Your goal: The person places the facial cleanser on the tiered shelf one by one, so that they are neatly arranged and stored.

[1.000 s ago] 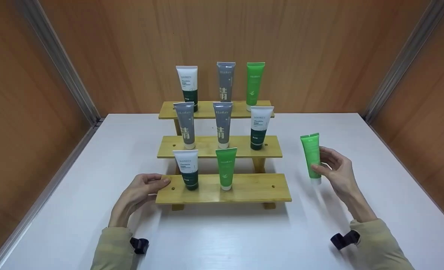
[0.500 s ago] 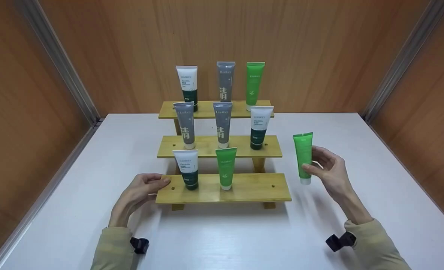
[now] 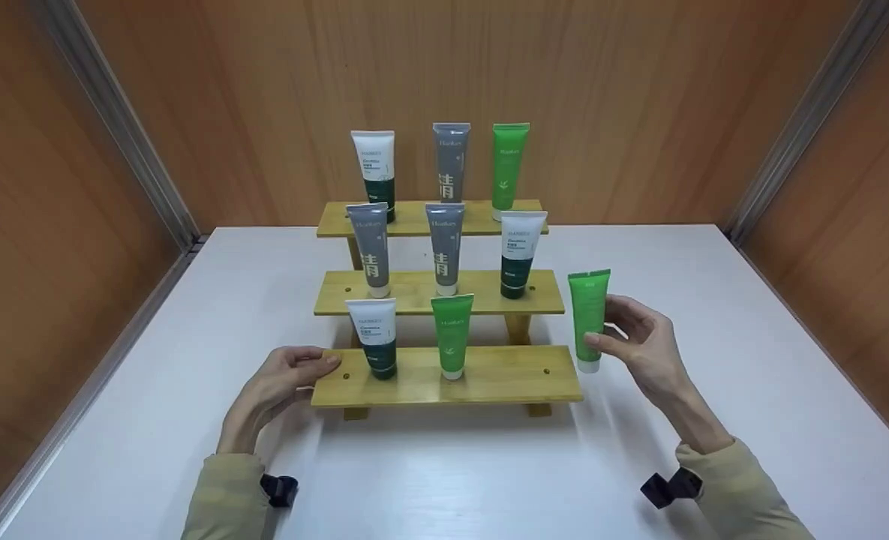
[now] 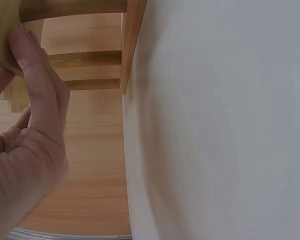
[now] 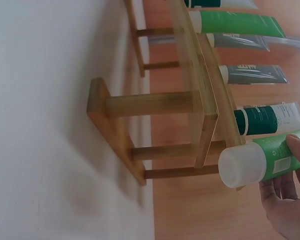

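My right hand (image 3: 643, 345) pinches a green squeeze tube (image 3: 588, 315) between thumb and fingers, its white cap (image 5: 242, 165) pointing down. The tube is held just right of a three-tier wooden display stand (image 3: 512, 386), near the end of the lowest shelf. My left hand (image 3: 283, 379) grips the left end of that shelf, thumb on top and fingers beneath, as the left wrist view shows. On the lowest shelf stand a white and dark-green tube (image 3: 373, 337) at left and another green tube (image 3: 453, 337) mid-shelf, both upright on their caps.
The middle shelf bears two grey tubes (image 3: 445, 247) and a white and dark-green tube (image 3: 519, 255). On the top shelf are a white and dark-green tube (image 3: 374, 169), a grey tube (image 3: 452, 161) and a green tube (image 3: 509, 165). Wooden panels (image 3: 602, 112) enclose the white table (image 3: 444, 480).
My right hand has carried the green tube leftward, closer to the stand's right end, and the tube stands more upright. The left hand keeps its place on the shelf.
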Demonstrator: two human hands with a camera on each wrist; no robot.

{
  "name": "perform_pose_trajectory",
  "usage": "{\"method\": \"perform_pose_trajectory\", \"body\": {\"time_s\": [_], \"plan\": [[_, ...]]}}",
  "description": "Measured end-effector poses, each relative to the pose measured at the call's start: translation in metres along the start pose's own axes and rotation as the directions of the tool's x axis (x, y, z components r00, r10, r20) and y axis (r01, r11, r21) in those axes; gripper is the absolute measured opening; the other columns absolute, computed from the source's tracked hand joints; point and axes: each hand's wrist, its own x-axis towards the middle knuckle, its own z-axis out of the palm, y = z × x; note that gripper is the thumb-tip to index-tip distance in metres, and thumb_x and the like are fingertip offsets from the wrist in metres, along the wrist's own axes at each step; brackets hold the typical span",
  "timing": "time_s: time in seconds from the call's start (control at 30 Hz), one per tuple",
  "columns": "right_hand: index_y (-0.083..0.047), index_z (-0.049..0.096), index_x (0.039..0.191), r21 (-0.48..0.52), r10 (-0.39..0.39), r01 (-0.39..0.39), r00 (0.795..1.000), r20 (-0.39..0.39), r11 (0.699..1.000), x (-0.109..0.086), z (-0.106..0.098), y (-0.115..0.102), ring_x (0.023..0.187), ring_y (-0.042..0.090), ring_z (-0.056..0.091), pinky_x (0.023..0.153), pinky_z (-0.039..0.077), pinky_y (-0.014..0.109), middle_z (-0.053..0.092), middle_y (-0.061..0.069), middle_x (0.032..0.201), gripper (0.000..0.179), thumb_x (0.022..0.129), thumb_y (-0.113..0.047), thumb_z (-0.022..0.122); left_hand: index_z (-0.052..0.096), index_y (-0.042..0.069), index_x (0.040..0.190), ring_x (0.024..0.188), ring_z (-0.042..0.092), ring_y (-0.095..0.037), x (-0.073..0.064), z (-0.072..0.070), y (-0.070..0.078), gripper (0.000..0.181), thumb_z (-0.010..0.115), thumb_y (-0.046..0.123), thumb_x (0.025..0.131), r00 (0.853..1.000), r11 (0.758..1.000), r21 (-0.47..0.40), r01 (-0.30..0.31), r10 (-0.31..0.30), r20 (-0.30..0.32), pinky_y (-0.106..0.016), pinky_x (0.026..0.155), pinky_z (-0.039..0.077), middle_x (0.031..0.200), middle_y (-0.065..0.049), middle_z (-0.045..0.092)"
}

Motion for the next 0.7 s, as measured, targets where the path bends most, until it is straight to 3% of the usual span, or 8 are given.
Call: {"method": "perform_pose_trajectory", "body": {"time_s": [0.7], "plan": [[0.003,0.06,0.124,0.051,0.0,-0.003,0.998,0.055,0.999,-0.001,0.035,-0.005,0.108,0.017,0.064,0.099,0.056,0.025,0.066,0.002,0.115,0.051,0.077,0.014,0.076,0.053,-0.01,0.134,0.092,0.071,-0.01,0.0,0.0,0.001,0.058,0.068,0.032,0.097,1.0,1.0,0.011,0.015,-0.015,-0.003,-0.026,0.081,0.06,0.105,0.0,0.074]]}}
